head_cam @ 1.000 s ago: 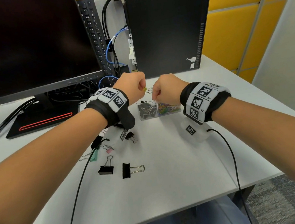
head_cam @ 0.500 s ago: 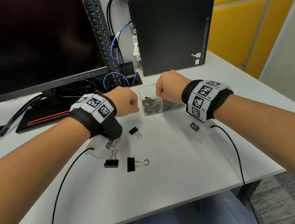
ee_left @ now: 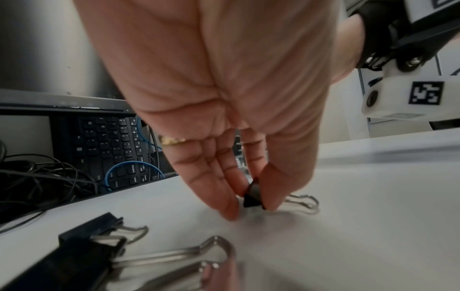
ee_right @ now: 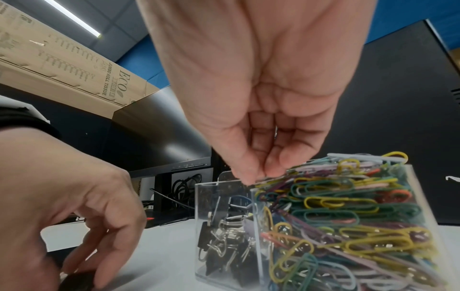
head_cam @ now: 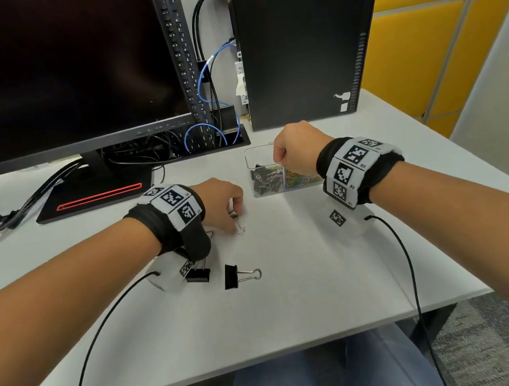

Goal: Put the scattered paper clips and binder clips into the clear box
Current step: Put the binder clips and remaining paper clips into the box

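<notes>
The small binder clip (ee_left: pixel 252 196) lies on the table (head_cam: pixel 290 284), wire handles pointing right, pinched in the left hand (head_cam: pixel 219 203) grip. The right hand (head_cam: pixel 297 149) hovers above the clear box (head_cam: pixel 252 173), fingertips together; whether they hold something is unclear. Two binder clips (head_cam: pixel 234 275) lie nearer the front edge.

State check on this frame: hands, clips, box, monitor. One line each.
Left hand: pinching a small black binder clip lying on the white desk.
Right hand: fingers bunched over the clear plastic box; contents of its grip unclear.
Clear plastic box: upright, open, holding clips in two compartments.
Two larger black binder clips: loose on the desk.
Black monitor: dark.
</notes>
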Demonstrator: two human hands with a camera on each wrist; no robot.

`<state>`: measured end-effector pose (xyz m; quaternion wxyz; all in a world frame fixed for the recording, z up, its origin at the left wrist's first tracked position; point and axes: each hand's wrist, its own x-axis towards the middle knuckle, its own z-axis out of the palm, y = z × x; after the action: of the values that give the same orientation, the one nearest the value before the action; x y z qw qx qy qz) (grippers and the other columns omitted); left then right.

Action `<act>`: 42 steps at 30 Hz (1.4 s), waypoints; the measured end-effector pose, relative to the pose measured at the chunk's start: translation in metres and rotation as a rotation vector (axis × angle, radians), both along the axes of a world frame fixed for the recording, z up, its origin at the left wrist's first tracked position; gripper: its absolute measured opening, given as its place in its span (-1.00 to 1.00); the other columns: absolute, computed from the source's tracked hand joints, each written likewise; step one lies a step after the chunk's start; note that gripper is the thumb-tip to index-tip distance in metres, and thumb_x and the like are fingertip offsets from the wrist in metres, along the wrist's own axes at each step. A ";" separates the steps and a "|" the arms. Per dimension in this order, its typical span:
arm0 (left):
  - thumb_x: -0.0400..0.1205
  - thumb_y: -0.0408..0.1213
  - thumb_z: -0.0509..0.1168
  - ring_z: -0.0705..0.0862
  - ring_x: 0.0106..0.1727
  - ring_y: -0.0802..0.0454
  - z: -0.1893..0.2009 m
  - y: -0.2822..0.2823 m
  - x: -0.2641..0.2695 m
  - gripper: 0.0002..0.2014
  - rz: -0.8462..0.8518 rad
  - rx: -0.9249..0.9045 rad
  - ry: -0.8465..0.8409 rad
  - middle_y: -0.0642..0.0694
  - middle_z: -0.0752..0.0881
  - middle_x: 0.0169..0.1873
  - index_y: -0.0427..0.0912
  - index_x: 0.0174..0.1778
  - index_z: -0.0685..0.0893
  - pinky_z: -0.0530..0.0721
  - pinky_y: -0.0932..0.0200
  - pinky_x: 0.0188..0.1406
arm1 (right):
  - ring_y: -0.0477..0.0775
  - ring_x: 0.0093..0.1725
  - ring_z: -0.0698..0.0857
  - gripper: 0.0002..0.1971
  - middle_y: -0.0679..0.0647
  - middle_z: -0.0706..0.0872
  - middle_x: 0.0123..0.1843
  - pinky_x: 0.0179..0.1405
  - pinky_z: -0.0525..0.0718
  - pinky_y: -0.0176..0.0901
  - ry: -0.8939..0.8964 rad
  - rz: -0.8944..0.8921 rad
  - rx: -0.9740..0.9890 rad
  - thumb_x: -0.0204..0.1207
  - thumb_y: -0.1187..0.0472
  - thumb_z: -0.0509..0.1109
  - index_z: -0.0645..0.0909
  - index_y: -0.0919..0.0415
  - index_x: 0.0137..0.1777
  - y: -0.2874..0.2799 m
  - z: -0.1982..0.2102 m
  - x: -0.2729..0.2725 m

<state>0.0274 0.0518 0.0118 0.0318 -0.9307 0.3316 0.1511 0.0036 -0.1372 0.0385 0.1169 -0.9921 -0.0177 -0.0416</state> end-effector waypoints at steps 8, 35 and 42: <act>0.47 -0.40 0.40 0.64 -0.18 0.01 0.033 -0.004 0.018 -0.82 0.090 -0.615 -0.141 0.01 0.65 -0.20 -0.08 -0.13 0.57 0.64 0.23 -0.12 | 0.16 0.18 0.71 -0.72 0.11 0.76 0.16 0.30 0.65 0.00 0.027 0.006 0.024 0.52 0.43 0.28 0.78 0.17 0.05 -0.005 0.001 0.000; 0.69 -0.08 0.17 0.50 0.44 0.00 0.046 0.023 0.003 -0.58 0.083 -0.034 -0.013 0.01 0.47 0.47 0.11 0.50 0.41 0.40 0.13 0.42 | 0.24 0.13 0.70 -0.73 0.21 0.75 0.13 0.14 0.69 -0.03 0.003 0.012 -0.149 0.57 0.36 0.20 0.70 0.31 0.15 0.022 0.006 -0.014; 0.68 -0.04 0.16 0.50 0.42 -0.04 0.027 0.058 -0.010 -0.56 0.126 0.208 0.010 -0.02 0.50 0.45 0.09 0.52 0.39 0.41 0.14 0.40 | 0.17 0.19 0.68 -0.73 0.12 0.74 0.17 0.24 0.65 -0.07 0.098 0.228 -0.064 0.54 0.37 0.27 0.74 0.18 0.11 0.070 -0.002 -0.025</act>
<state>0.0175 0.1101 0.0391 0.1168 -0.9406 0.2554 0.1909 -0.0218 -0.0673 0.0366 0.0900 -0.9877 -0.1258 0.0213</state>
